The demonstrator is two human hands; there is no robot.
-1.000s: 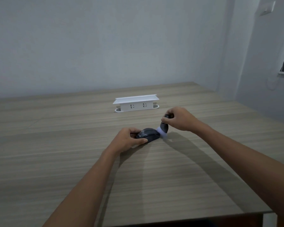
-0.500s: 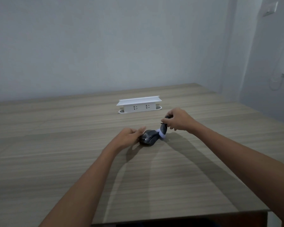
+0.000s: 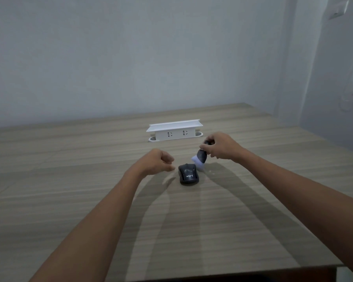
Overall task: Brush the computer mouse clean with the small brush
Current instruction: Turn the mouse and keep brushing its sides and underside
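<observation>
the mouse (image 3: pixel 188 173) sits mid-frame on the table (image 3: pixel 69 190). my left hand (image 3: pixel 157 162) hovers loosely curled beside it, holding nothing; my right hand (image 3: pixel 220 146) grips the brush (image 3: pixel 200 157). unsteadied, the mouse could skid under brushing.

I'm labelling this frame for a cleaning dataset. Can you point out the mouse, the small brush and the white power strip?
mouse (image 3: pixel 188 174): head view, on its dark top shell near the logo.
small brush (image 3: pixel 200 157): head view, on its dark body above the pale bristles.
white power strip (image 3: pixel 174 134): head view, on its front face between the sockets.
</observation>
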